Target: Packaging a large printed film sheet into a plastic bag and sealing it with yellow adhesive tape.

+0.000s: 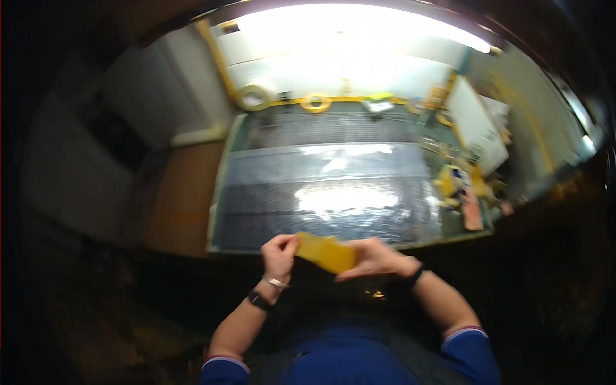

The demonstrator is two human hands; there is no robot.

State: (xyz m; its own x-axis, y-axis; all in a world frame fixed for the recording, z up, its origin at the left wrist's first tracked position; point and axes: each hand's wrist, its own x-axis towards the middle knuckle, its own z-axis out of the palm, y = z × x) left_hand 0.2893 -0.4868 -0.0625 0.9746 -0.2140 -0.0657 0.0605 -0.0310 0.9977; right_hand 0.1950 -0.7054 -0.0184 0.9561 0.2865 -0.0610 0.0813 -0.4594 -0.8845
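Handling step, I'd judge: yellow piece [326,252] is between my hands, at the 6 o'clock edge of the worktop [455,226]. My left hand [279,258] pinches its 10 o'clock end; my right hand [377,258] grips the 4 o'clock end, thumb and fingers around it. Shiny sheet [269,199] lies toward 12. Piece blurred, material unclear. Next move probably calls for steady hold on both ends.

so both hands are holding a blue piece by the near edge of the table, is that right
Not quite: the head view shows a yellow piece, not a blue one. The left hand and right hand do hold it by the table's near edge.
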